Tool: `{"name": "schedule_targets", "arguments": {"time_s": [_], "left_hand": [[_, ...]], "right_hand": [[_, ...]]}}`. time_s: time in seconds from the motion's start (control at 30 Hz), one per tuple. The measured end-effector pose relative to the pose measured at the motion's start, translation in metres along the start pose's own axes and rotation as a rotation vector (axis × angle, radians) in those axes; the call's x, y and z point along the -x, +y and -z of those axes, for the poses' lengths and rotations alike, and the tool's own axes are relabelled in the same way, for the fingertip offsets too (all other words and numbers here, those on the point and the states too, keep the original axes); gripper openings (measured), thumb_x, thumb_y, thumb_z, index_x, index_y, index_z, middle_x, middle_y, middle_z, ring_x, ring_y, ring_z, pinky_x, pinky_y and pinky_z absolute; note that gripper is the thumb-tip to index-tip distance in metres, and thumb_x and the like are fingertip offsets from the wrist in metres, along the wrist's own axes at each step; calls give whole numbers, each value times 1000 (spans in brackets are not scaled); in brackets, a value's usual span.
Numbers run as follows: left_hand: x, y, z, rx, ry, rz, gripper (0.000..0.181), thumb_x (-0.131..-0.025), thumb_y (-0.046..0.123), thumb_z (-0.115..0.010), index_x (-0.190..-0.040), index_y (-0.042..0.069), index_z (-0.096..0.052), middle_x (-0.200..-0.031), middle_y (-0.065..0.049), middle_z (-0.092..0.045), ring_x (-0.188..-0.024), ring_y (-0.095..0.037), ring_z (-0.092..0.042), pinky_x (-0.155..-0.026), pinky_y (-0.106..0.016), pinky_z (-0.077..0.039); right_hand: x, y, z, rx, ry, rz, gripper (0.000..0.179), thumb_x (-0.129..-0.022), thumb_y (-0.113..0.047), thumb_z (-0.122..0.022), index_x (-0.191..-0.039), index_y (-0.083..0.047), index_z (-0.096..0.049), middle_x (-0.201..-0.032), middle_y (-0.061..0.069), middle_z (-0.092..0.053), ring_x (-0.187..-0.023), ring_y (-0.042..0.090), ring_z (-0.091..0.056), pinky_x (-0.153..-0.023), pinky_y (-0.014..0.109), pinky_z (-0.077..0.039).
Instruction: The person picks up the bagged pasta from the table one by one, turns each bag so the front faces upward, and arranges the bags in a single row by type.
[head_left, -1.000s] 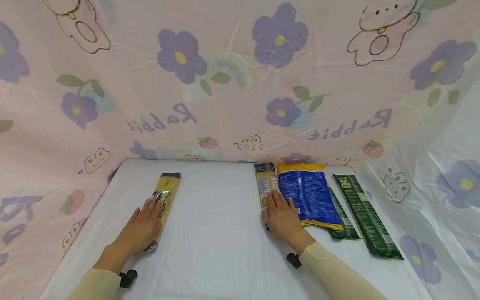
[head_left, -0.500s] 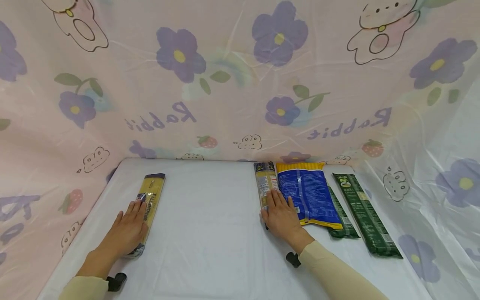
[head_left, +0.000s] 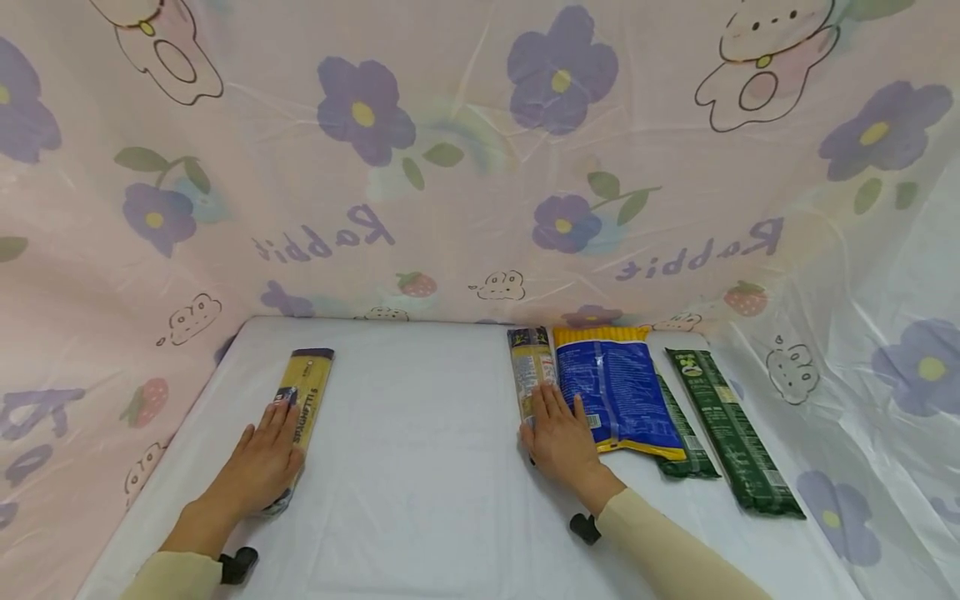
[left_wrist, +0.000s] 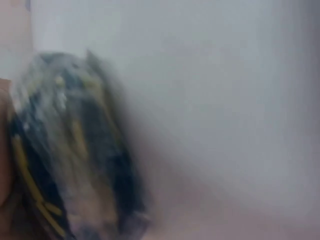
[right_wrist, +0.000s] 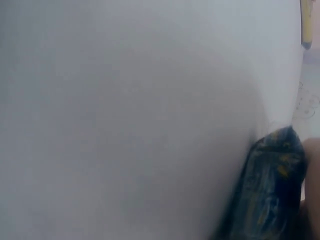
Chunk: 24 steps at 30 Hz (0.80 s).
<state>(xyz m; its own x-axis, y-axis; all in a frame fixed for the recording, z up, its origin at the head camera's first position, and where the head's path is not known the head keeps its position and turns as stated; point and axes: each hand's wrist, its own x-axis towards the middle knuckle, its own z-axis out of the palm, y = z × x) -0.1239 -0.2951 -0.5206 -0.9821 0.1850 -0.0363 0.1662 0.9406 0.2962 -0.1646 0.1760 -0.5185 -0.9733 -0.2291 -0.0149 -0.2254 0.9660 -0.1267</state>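
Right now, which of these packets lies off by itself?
The gold SPAGHETTI packet, under your left hand. The slim packet under your right hand, the blue packet and two green packets lie on the right.

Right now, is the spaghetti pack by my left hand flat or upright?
Flat: the pack lies lettered side up on the table, partly under your left hand.

"SPAGHETTI 5" on yellow packet (head_left: 308, 407) under left hand (head_left: 258, 462). Mirrored "Rabbit" on curtain (head_left: 465, 217) beyond hands. Gold packet (head_left: 532, 365) under right hand (head_left: 561, 442): print illegible.
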Motion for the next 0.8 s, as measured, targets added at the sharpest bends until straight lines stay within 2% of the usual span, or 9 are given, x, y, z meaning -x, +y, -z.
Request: {"name": "schedule_targets", "arguments": {"time_s": [0.2,0.4,0.5,0.63,0.8], "left_hand": [[-1,10,8,-14,-21,58,69,-104,19,-53,-158,-15,-28,-163,-43,-23,-152,-60,-22,-114,-82,-19],[-5,30,19,-18,-68,113,74,-101,22,-59,-154,-21,-29,-159,-47,-23,-148,-65,-22,-112,-83,-20],[-10,44,19,-29,-64,105,72,-100,23,-62,-152,-21,-35,-158,-46,-29,-148,-65,-26,-112,-84,-20],[-21,64,18,-33,-41,64,60,-102,21,-61,-147,-16,-47,-153,-41,-43,-145,-61,-36,-113,-81,-25],[-48,98,17,-22,0,16,47,-103,19,-59,-141,-8,-60,-144,-32,-58,-136,-54,-51,-111,-71,-39]], "right_hand": [[15,-18,-4,-17,36,48,71,-108,-40,-55,-161,3,-36,-168,23,-35,-157,40,-32,-127,65,-20],[34,-40,-7,-24,61,104,68,-107,-36,-57,-159,4,-40,-166,23,-38,-156,39,-36,-125,64,-26],[42,-51,-9,-42,69,122,67,-107,-35,-58,-158,4,-41,-165,24,-40,-155,40,-37,-124,64,-29],[53,-66,-9,-53,59,136,66,-107,-35,-57,-158,4,-42,-165,23,-40,-155,40,-36,-123,64,-29],[66,-82,-10,-37,33,159,65,-107,-37,-54,-159,1,-42,-166,20,-40,-157,36,-35,-123,64,-29]]}}
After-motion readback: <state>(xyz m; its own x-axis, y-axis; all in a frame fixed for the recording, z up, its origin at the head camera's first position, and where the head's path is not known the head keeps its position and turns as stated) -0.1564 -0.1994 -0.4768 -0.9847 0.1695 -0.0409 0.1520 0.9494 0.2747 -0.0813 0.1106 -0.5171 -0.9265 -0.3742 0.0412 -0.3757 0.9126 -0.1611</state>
